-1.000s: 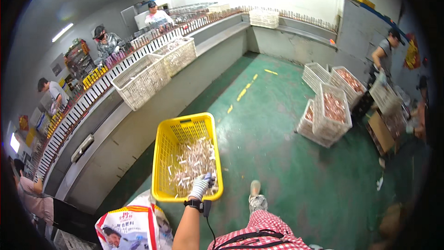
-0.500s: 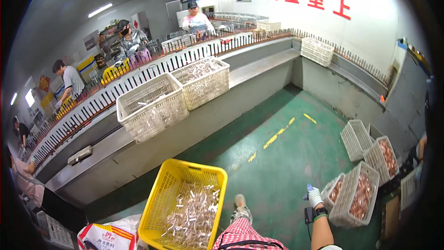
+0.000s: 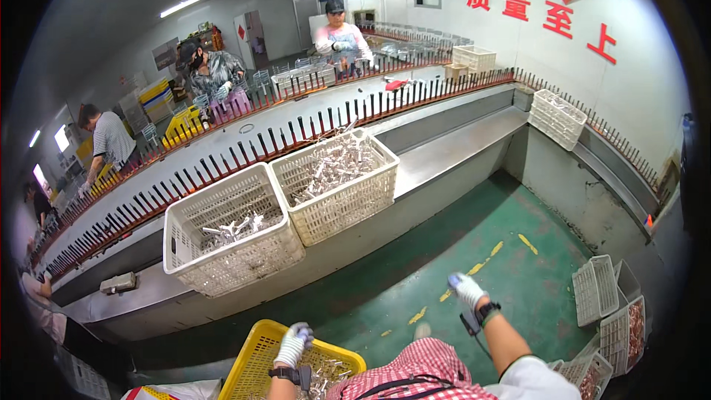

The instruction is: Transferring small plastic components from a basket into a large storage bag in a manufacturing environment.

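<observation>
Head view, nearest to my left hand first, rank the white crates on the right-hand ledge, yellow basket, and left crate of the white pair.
1. Yellow basket: right at the left hand.
2. Left white crate: ahead, leftward, on the ledge.
3. White crates: far ahead, right-hand ledge.

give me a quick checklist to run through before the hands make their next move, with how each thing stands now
1. Gloves on: ok, both the left hand and the right hand wear one.
2. Right hand free: ok, no item shows in it; it is over the floor.
3. Left hand's grip on the yellow basket: cannot tell, the hand overlaps the far rim.
4. Whole yellow basket in view: not ok, the lower edge cuts it off.
5. Room in the left white crate: ok, its pieces lie below the rim.
6. Right white crate below rim level: not ok, some pieces stick up above it.
</observation>
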Available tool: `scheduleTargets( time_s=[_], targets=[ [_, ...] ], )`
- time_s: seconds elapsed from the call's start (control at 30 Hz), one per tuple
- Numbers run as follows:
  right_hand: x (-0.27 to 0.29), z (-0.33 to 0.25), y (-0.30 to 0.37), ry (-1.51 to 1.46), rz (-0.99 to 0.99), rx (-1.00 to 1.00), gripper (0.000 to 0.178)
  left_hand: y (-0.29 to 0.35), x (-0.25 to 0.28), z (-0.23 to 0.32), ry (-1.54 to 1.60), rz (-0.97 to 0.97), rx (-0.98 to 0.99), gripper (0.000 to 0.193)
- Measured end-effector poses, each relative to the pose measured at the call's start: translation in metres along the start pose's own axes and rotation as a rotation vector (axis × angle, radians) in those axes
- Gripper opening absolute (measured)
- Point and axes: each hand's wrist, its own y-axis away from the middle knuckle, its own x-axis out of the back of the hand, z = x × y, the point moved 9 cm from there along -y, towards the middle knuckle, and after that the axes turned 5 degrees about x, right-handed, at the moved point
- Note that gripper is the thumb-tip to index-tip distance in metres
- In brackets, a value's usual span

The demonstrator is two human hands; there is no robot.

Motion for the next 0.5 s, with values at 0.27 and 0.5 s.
scheduleTargets(
  time_s=[0.27,0.5],
  targets=[
    [0.045,-0.213,-0.312,0.080,0.088,0.387,0.056,-0.072,-0.035,0.098,0.111,0.281,-0.153,0.028],
    [-0.024,-0.208,-0.491,0.045,-0.446,0.478,0.047,-0.148,-0.101,0.161,0.075,0.425,-0.183,0.032]
  ],
)
